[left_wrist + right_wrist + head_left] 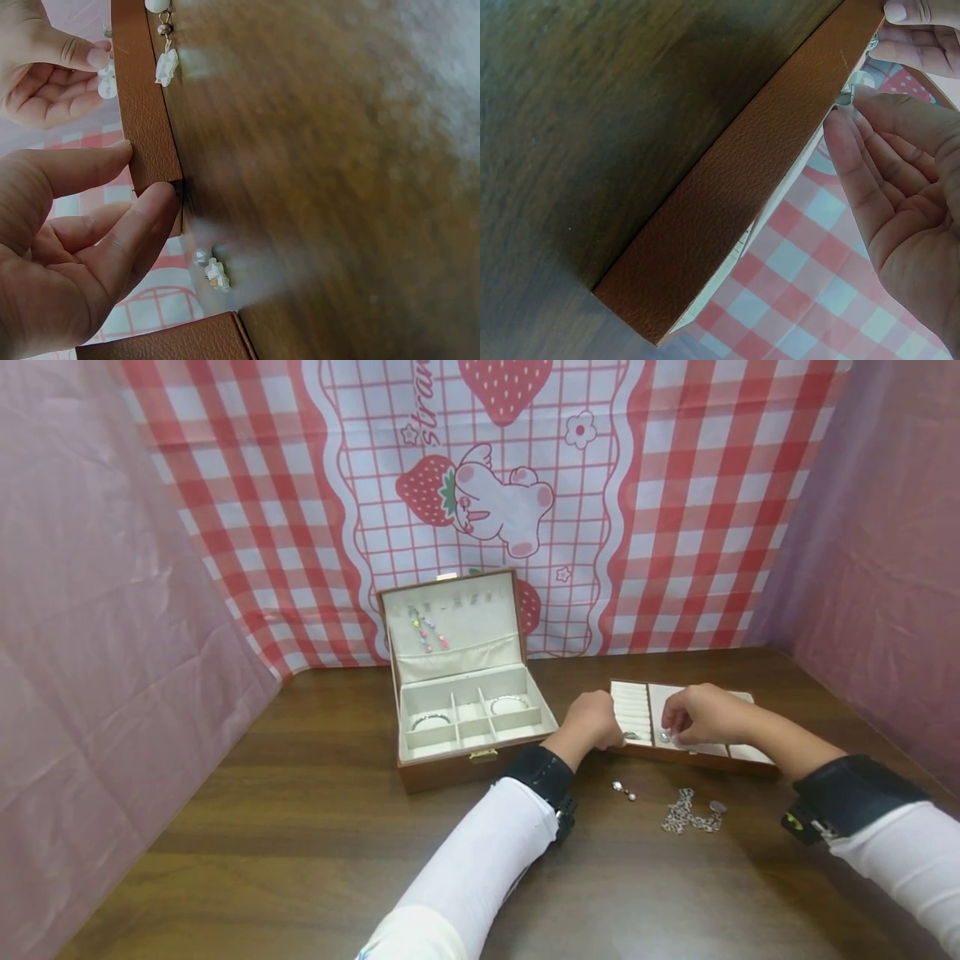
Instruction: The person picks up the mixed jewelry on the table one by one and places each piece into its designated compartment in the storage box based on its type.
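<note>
A shallow brown jewelry tray (697,757) with cream compartments lies on the table's right half. My left hand (592,720) grips its near left corner, with thumb and fingertips on the brown leather-look edge in the left wrist view. Over the middle compartment, my right hand (705,714) pinches a small pearl earring (845,97) between thumb and forefinger. White beads of this earring show below the right thumb in the left wrist view. A small silvery piece (630,736) sits at the near end of the tray's ring rolls (632,706).
Left of the tray stands an open jewelry box (438,772), with bracelets (431,718) in its compartments and colorful beaded earrings (427,631) hanging inside the lid. In front of the tray lie a drop earring (622,790) and a silver chain (678,812). A checked cloth (697,568) hangs behind.
</note>
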`<state>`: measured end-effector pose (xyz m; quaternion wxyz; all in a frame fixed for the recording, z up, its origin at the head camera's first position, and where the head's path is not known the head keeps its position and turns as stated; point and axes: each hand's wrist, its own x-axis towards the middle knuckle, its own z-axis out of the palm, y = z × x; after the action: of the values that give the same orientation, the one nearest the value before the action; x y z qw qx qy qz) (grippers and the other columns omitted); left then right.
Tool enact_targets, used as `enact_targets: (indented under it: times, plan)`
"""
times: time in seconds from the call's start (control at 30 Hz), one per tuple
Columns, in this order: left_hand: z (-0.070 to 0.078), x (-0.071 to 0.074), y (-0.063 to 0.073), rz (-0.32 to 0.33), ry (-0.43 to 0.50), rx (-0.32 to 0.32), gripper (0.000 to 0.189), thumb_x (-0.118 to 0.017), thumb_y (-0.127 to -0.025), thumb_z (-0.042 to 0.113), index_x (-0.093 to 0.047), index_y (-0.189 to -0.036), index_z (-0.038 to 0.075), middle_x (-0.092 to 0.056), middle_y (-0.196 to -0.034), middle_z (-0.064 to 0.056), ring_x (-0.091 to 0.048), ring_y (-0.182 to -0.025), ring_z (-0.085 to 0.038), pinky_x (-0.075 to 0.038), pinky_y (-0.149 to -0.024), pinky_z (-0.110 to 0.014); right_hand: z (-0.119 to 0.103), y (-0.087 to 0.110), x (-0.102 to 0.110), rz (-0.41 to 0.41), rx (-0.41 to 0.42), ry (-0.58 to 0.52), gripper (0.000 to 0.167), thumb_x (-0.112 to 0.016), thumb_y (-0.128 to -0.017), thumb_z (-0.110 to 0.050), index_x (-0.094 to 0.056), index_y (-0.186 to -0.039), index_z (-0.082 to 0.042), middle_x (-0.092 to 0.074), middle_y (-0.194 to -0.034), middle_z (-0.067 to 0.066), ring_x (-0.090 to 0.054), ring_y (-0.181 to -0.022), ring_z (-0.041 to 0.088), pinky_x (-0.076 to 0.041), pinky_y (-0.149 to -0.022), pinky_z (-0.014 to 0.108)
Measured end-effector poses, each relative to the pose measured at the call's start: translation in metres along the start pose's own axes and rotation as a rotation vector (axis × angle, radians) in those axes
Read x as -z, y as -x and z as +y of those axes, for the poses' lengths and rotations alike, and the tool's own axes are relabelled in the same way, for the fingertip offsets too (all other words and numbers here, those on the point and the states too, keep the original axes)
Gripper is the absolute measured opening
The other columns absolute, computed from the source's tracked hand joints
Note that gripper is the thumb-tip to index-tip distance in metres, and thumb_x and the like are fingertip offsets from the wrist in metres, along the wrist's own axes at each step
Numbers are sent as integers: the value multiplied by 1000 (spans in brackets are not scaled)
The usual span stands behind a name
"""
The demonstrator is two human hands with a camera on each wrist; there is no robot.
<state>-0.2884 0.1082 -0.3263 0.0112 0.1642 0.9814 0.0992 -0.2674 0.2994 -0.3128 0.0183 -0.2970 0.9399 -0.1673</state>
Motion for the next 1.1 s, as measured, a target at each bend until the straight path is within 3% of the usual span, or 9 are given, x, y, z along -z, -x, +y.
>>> enact_targets:
  times: [0.3, 0.47, 0.6, 0.7, 0.97, 1.1]
  plan:
    - [-3, -3, 0, 12, -7, -21, 30, -84, -72, 33, -69, -85, 11, -64, -80, 1, -57, -71, -12, -48, -62, -20, -1, -1, 0, -7, 16, 48, 14, -78, -75, -2, -70, -85, -6, -65, -74, -7, -61, -70, 9, -54, -62, 31]
    - [-5, -2, 1, -13, 2, -19, 20, -80, -75, 26, -66, -79, 12, -63, -68, 4, -59, -59, -8, -46, -55, -18, -9, -1, 5, 32, 56, 97, 13, -76, -77, 1, -72, -88, -3, -67, -77, -4, -62, -71, 11, -55, -62, 33]
    - [-7, 1, 1, -38, 25, -5, 14, -76, -77, 20, -64, -76, 13, -60, -56, 6, -57, -43, -4, -44, -48, -17, -25, -3, 8, 65, 119, 135, 11, -75, -78, 1, -71, -85, -6, -65, -76, -7, -60, -68, 8, -54, -60, 30]
    - [-11, 5, 1, -30, 32, -12, 15, -75, -77, 20, -63, -72, 14, -60, -55, 6, -54, -39, -4, -44, -46, -18, -40, -7, 6, 59, 175, 128, 11, -74, -78, 1, -70, -82, -9, -63, -74, -11, -57, -66, 4, -52, -59, 27]
    - [-26, 24, 2, 4, 126, -107, 28, -69, -80, 18, -57, -55, 17, -56, -54, 7, -55, -46, -6, -42, -49, -18, -69, -28, -15, 3, 395, 114, 13, -71, -74, 5, -71, -78, -8, -65, -73, -10, -59, -66, 5, -52, -62, 28]
    - [-35, 37, 4, 27, 161, -127, 34, -67, -79, 16, -53, -48, 17, -49, -49, 8, -48, -50, -10, -38, -46, -20, -75, -44, -23, -6, 453, 120, 16, -67, -72, 7, -68, -71, -9, -55, -66, -14, -48, -60, 3, -46, -57, 26]
